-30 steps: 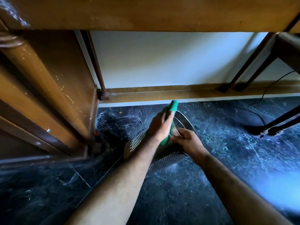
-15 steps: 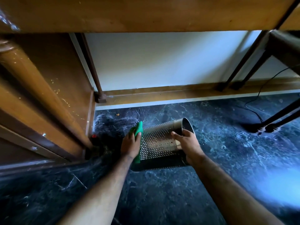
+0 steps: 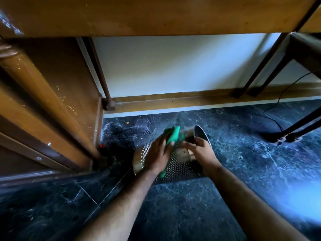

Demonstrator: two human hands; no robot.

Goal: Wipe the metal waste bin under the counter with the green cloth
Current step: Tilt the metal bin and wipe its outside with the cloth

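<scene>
The perforated metal waste bin [image 3: 175, 168] lies tipped on its side on the dark marble floor, its open mouth turned to the far right. My left hand [image 3: 157, 156] presses the green cloth [image 3: 172, 138] flat against the upper side of the bin's wall. My right hand [image 3: 202, 151] grips the bin at its rim, fingers curled over the edge. Both forearms reach in from the bottom of the view and hide part of the bin.
A wooden counter [image 3: 156, 14] overhangs the scene, with a wooden cabinet side [image 3: 57, 94] at the left. Dark chair legs [image 3: 257, 75] and a black cable [image 3: 278, 108] stand at the right. The white wall and wooden skirting [image 3: 191, 100] lie beyond the bin.
My left hand slid the green cloth from the bin's base end at the left up across its wall toward the mouth. The bin rotated slightly in my right hand.
</scene>
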